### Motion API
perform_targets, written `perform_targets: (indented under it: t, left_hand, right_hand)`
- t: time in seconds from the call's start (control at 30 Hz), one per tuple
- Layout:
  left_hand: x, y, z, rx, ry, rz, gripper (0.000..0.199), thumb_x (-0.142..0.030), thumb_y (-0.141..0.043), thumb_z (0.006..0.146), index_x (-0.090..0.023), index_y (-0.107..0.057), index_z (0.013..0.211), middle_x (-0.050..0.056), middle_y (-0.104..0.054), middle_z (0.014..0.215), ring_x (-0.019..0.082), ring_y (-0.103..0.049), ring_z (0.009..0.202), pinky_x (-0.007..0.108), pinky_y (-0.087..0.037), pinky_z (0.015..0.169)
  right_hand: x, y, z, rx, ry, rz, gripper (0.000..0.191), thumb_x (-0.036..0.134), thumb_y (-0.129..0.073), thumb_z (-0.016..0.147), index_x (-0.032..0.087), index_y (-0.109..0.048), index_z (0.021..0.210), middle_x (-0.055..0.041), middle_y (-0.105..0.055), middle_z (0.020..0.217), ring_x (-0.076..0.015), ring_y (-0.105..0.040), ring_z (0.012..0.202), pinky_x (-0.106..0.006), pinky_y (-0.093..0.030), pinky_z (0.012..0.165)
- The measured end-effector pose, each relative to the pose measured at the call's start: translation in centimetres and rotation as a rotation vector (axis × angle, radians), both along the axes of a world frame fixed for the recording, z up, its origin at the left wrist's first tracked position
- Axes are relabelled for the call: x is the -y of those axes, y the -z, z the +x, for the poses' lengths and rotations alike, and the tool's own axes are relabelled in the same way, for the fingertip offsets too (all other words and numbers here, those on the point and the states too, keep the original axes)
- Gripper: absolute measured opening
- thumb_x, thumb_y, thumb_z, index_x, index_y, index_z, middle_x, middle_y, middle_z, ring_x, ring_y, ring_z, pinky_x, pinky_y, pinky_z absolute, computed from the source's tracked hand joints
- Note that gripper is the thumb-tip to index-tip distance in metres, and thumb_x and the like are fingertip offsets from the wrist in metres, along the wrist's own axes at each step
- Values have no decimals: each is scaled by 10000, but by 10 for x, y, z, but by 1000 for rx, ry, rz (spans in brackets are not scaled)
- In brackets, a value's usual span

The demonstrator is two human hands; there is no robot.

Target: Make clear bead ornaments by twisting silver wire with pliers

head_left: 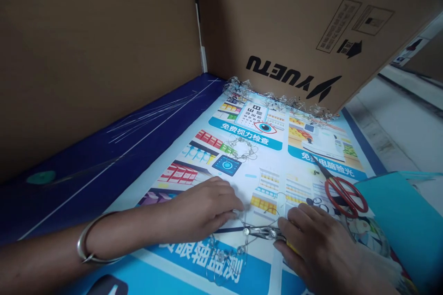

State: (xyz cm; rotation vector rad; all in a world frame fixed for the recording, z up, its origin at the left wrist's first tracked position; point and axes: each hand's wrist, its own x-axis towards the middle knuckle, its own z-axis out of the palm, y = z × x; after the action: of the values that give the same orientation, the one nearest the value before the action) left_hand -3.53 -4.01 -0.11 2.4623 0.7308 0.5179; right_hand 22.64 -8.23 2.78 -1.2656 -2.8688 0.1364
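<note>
My left hand point(211, 205), with a metal bangle on its wrist, pinches the thin wire of a beaded piece point(226, 253) that lies on the printed poster. My right hand point(311, 235) is wrapped round small pliers point(265, 232) with yellow handles. The pliers' metal jaws point left and touch the wire beside a clear bead, between my two hands. A loose wire end curls up above the jaws. Beyond my left hand, a finished-looking ring of wire and beads point(243, 148) lies flat on the poster.
Red-handled scissors point(346, 196) lie right of the pliers, near a turquoise sheet point(398, 221). More beaded wire pieces point(287, 101) line the base of a cardboard wall point(277, 18). Loose strands point(152, 117) and a green item point(40, 177) lie on the blue strip at left.
</note>
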Motion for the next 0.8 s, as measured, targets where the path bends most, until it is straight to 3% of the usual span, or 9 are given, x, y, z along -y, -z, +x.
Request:
perform_targets:
  t: [0.2, 0.4, 0.8]
  left_hand:
    - [0, 6, 5, 19, -43, 41, 117, -195, -485, 868, -198, -602, 859, 10, -600, 750, 162, -522, 746, 303, -377, 715]
    - [4, 9, 11, 71, -120, 64, 125, -175, -453, 870, -177, -565, 814, 8, -566, 701, 146, -502, 689, 290, -360, 662]
    - [6, 14, 9, 46, -161, 118, 128, -168, -410, 882, -176, -527, 832, 18, -545, 741, 156, -474, 720, 301, -352, 683]
  right_hand:
    - [-2, -4, 4, -20, 46, -142, 101, 314, -530, 828, 222, -520, 787, -15, -523, 788, -178, -468, 728, -319, -314, 636]
    - [-5, 2, -6, -139, 109, -36, 108, 307, -507, 841, 211, -552, 858, -35, -539, 803, -185, -476, 755, -313, -327, 642]
    - [-8, 4, -11, -118, 124, -8, 141, 318, -496, 834, 212, -565, 896, -44, -550, 839, -206, -483, 794, -329, -346, 679]
